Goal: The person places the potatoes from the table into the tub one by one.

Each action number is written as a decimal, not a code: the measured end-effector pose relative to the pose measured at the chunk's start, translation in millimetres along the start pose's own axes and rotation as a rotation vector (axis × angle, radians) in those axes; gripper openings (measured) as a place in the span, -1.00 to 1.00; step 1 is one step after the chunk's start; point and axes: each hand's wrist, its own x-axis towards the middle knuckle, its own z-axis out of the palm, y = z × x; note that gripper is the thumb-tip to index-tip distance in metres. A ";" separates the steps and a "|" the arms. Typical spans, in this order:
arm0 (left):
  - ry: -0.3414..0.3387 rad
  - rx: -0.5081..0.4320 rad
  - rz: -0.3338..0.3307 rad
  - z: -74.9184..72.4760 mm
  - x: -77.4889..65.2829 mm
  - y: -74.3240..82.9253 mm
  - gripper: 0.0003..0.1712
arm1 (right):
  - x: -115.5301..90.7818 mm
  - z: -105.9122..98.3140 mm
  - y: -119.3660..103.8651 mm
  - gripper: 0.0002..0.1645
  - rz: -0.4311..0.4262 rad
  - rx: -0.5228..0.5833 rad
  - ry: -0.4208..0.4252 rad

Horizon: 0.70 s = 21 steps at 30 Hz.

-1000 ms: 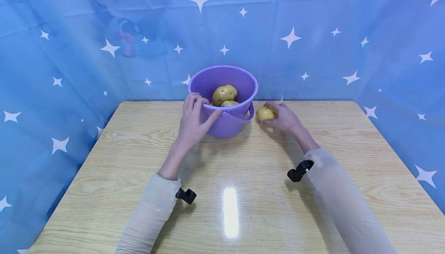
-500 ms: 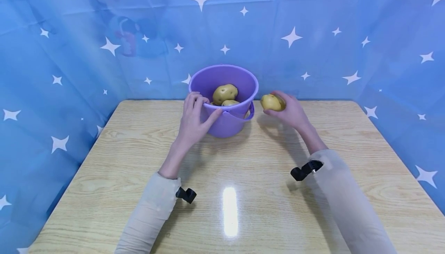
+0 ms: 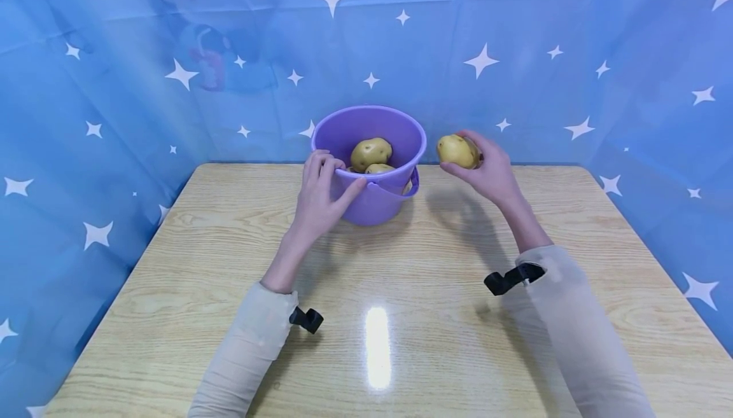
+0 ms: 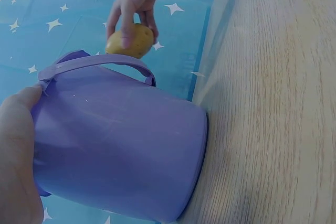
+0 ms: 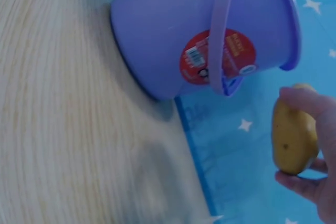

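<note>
A purple bucket [image 3: 372, 205] stands upright at the back of the table, its handle [image 3: 401, 192] hanging down on the near right side. Inside it lie several potatoes, the topmost potato [image 3: 371, 154] in plain sight and the lower ones partly hidden by the rim. My left hand [image 3: 321, 195] grips the bucket's near left rim, thumb outside and fingers over the edge. Held up to the right of the bucket is another potato [image 3: 456, 151], pinched between the thumb and fingers of my right hand [image 3: 491, 167]. The right wrist view shows this potato [image 5: 293, 135] apart from the bucket wall.
The wooden table [image 3: 435, 341] spreads in front of the bucket and to both sides. Close behind its back edge hangs a blue curtain [image 3: 258, 36] with white stars. A red label [image 5: 218, 57] is stuck on the bucket's side.
My right hand has raised the potato off the table, moving it up and slightly right. My left hand stays on the bucket rim, and the bucket has not moved.
</note>
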 end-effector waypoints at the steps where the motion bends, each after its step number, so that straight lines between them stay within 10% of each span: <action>1: -0.001 0.000 -0.001 -0.1 0.2 0.1 -0.52 | 0.4 -1.1 -1.8 -0.19 -0.004 0.003 0.010; 21: 0.016 -0.004 0.019 -0.3 0.3 0.9 -0.54 | 8.0 -15.0 -47.5 -0.20 -0.087 0.022 0.085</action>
